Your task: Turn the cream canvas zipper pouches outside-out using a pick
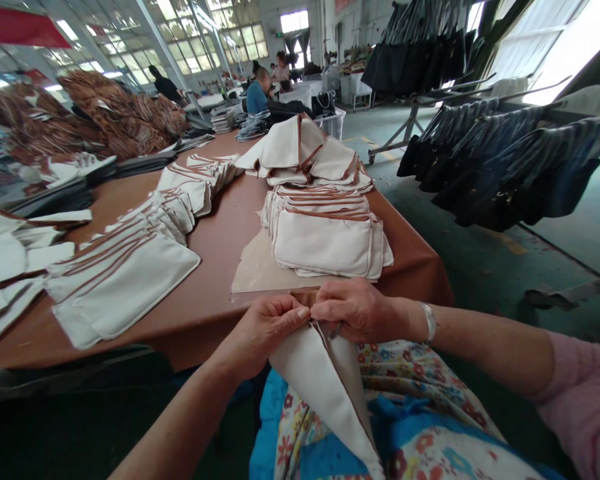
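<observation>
Between my two hands hangs a white fabric piece (313, 377) with brown edging, folded to a point and draped down over my lap. My left hand (275, 323) pinches its top edge from the left. Right beside it, my right hand (355, 310) grips the same edge, its fingers curled; something small and grey shows under them, too hidden to name. A stack of white brown-edged pieces (325, 240) lies just past my hands on a beige sheet (253, 267). Behind that stack sits a looser heap of similar pieces (293, 147).
The brown-covered table (220, 247) carries a long fanned row of white pieces (125, 287) on the left. Brown bundles (115, 113) are piled farther back. Racks of hanging dark bags (505, 160) stand to the right. A person in blue (257, 97) sits beyond the table.
</observation>
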A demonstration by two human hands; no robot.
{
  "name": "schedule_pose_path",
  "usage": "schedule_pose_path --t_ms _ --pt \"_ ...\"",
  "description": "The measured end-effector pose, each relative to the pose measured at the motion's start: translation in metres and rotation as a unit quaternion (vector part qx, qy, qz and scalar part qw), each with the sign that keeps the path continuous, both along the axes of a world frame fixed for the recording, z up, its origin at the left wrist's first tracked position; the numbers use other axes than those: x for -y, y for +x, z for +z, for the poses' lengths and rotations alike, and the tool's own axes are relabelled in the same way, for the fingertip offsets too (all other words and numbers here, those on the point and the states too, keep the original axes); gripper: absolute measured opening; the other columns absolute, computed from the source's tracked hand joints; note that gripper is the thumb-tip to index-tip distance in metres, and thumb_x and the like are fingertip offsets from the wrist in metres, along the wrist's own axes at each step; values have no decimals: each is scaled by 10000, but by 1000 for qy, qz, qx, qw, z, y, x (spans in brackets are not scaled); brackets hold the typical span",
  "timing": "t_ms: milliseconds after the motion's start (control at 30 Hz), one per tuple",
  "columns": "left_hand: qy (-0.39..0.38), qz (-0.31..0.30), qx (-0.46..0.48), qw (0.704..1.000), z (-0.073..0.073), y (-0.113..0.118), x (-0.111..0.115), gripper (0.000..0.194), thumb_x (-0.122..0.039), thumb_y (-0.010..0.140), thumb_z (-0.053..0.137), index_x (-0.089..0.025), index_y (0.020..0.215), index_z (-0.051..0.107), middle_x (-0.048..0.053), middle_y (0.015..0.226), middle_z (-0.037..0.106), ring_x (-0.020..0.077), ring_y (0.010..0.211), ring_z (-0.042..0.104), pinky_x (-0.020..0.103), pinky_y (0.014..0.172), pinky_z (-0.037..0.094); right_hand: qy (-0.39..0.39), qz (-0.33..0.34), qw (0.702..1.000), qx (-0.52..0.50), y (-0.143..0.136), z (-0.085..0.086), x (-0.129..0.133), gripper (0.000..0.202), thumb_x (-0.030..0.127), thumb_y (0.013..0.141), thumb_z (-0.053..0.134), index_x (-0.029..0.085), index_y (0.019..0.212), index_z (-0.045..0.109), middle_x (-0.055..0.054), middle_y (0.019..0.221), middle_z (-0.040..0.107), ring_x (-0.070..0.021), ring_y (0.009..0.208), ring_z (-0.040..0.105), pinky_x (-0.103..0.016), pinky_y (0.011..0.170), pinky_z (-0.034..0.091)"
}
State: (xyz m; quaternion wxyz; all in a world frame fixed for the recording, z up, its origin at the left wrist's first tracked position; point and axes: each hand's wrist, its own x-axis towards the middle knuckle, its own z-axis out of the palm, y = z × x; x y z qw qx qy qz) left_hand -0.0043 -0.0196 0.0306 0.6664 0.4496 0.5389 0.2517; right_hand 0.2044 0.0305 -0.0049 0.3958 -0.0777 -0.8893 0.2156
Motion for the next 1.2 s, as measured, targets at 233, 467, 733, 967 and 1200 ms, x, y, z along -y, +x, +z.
schedule_pose_path --t_ms 233,467,733,967,1200 --pt "187 -90 -183 961 5 -6 3 376 -496 911 567 -145 778 594 -19 687 503 93 596 431 181 508 329 -390 2 920 40 13 18 -6 306 389 975 493 109 1027 606 -12 786 548 -100 674 473 -208 606 416" --pt "232 -103 -222 942 12 -1 3 377 -483 928 534 -144 773 590 -17 683 513 106 622 430 191 528 333 -514 70 840 160 12 30 -14 309 392 914 580 102 812 613 25 658 485 -71 574 381 -184 503 320" --pt "161 -73 -98 979 -7 -8 1 381 -510 912 564 -160 771 513 -37 665 460 86 571 392 191 508 291 -479 67 873 63 8 -2 -11 326 424 870 645 104 807 638 25 648 517 -68 563 423 -180 502 346" --pt "191 -95 -109 971 -6 -7 -5 372 -490 918 566 -155 762 522 -22 708 453 102 634 391 197 543 296 -530 87 833 131 3 28 -18 428 510 905 573 105 776 617 56 576 425 -43 460 342 -169 408 271" --pt "108 -155 -1 982 -3 -27 -9 477 -611 868 567 -144 768 563 -11 713 478 119 645 414 210 593 357 -531 102 839 55 -1 12 -18 333 420 827 690 91 797 645 30 642 528 -54 526 426 -174 472 322"
